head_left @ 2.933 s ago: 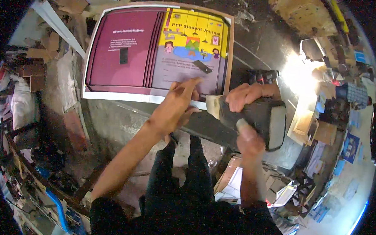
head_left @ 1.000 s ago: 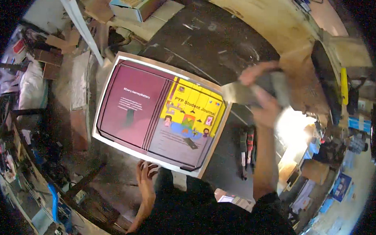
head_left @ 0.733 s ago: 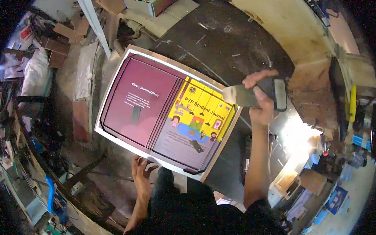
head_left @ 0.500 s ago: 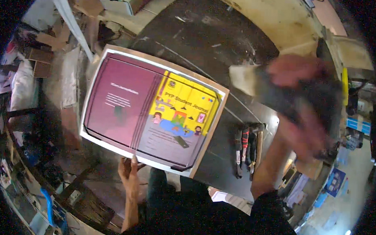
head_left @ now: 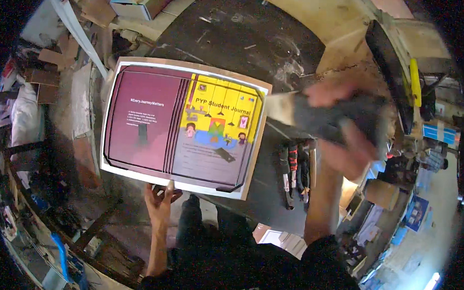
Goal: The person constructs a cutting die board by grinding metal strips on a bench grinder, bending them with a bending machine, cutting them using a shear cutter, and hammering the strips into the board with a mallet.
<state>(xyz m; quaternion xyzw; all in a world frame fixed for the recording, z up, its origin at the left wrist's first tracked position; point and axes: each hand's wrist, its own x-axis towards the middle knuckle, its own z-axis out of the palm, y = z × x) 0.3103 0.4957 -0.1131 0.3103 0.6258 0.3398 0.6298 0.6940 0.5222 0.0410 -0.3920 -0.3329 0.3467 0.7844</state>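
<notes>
My left hand [head_left: 159, 201] grips the lower edge of a flat board, thumb on top and fingers beneath. The board carries a printed cover sheet [head_left: 146, 101], maroon on the left and yellow over grey on the right. Black strips frame the print, and several run down its middle. My right hand [head_left: 357, 157] is wrapped round a dark, bulky tool [head_left: 340, 115] with a pale tapered end. Motion smears both, so I cannot make out the tool's kind. Its pale end is beside the board's right edge; whether it touches is unclear.
Several slim hand tools [head_left: 292, 170] with black and red grips lie on the dark worktable [head_left: 236, 30], right of the board. An open blue-white box [head_left: 137, 2] stands at the far left. Cardboard and clutter crowd the left side; a small brown carton [head_left: 382, 195] is at right.
My right hand has brought the dark tool closer to the board's right edge. The board is tilted less in the picture, still held by my left hand, and the whole view has shifted slightly.
</notes>
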